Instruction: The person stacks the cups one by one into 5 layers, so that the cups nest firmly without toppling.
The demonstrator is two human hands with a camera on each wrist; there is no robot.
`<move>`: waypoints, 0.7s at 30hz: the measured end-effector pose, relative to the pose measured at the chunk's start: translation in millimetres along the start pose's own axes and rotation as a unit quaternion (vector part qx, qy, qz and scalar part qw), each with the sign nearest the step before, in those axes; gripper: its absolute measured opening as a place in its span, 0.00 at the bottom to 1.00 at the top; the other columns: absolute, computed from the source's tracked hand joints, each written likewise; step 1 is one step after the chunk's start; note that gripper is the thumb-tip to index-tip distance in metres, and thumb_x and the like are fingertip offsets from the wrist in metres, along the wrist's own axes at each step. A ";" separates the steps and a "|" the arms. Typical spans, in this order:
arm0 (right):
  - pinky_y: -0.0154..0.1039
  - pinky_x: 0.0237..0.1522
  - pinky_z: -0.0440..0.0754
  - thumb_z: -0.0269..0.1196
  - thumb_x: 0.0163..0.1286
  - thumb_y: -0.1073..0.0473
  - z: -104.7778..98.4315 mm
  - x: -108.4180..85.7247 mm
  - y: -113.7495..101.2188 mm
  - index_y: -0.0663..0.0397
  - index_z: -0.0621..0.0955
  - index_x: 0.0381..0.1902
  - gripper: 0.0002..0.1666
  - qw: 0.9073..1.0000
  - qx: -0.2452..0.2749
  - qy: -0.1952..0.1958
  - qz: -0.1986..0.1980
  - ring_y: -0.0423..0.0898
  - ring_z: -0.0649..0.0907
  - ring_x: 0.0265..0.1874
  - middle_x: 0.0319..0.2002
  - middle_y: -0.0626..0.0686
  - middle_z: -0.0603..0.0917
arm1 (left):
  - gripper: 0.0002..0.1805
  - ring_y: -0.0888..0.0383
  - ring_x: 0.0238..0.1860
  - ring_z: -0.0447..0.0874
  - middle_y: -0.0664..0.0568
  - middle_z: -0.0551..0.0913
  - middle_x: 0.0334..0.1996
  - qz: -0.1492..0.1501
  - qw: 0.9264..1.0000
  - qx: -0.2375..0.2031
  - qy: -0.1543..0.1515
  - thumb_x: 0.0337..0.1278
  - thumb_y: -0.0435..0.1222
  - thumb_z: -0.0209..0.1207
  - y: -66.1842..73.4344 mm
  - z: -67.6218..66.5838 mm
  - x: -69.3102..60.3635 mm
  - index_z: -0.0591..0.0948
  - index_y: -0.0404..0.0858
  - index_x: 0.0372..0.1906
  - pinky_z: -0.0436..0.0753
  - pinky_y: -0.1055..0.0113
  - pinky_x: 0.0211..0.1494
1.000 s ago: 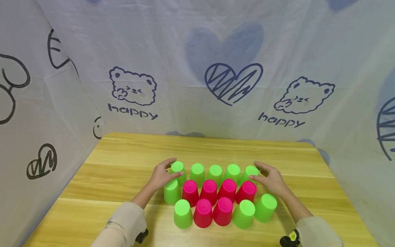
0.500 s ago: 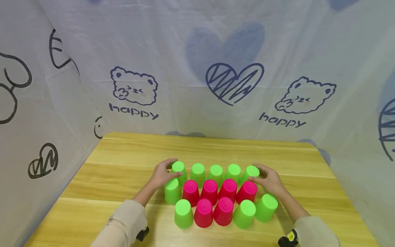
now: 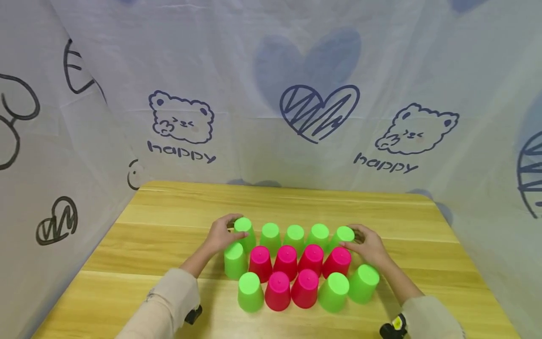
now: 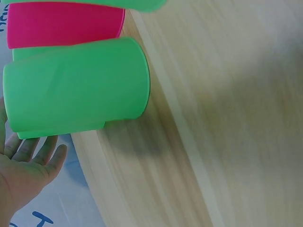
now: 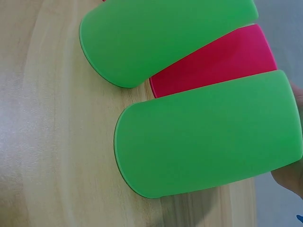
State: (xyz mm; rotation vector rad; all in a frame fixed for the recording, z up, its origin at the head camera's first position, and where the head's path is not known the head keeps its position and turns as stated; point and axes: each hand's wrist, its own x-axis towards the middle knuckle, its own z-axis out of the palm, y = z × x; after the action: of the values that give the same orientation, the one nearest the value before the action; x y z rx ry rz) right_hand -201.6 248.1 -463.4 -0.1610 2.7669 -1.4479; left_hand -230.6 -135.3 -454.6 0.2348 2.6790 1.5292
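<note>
Upside-down plastic cups stand in rows on the table. My left hand (image 3: 222,235) grips the green cup (image 3: 245,238) at the back row's left end, thumb in front and fingers behind. That cup sits slightly higher than its neighbours. My right hand (image 3: 369,246) holds the green cup (image 3: 342,236) at the row's right end between thumb and fingers. In the left wrist view, a nearer green cup (image 4: 78,87) covers most of the gripped one; the fingers (image 4: 45,151) show below it. A green cup (image 5: 208,137) hides most of the right hand in the right wrist view.
Between the held cups stand three green cups, the middle one (image 3: 295,239) among them. Several pink-red cups (image 3: 286,262) fill the centre, with green cups (image 3: 250,294) at the front and sides. The wooden table (image 3: 139,235) meets a printed cloth (image 3: 245,155) behind.
My left hand has closed in on its green cup and raised it slightly. The right fingers have drawn in around the right-end green cup. The other cups stay in place.
</note>
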 end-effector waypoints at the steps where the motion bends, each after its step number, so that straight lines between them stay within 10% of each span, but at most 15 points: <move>1: 0.50 0.55 0.77 0.66 0.59 0.58 0.0 -0.1 -0.2 0.69 0.71 0.57 0.32 1.000 -0.002 0.000 0.001 0.62 0.77 0.53 0.52 0.67 0.78 | 0.27 0.40 0.53 0.78 0.36 0.78 0.52 -0.001 1.000 0.002 0.000 0.48 0.29 0.65 0.1 -0.8 1.1 0.73 0.28 0.56 0.81 0.55 0.52; 21: 0.50 0.53 0.78 0.66 0.59 0.58 -2.1 -3.4 -4.6 0.68 0.72 0.57 0.31 1.000 -0.016 0.001 0.003 0.62 0.78 0.52 0.52 0.67 0.78 | 0.28 0.38 0.56 0.75 0.34 0.75 0.55 -0.020 1.000 0.017 0.007 0.52 0.31 0.63 14.6 -0.9 19.6 0.70 0.27 0.59 0.79 0.53 0.56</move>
State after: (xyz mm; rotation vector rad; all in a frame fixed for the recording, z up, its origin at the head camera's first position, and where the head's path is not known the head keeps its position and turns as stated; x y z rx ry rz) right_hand -198.0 247.5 -458.6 -0.1516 2.7916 -1.4030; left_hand -248.5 -125.7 -441.0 0.1705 2.7039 1.4809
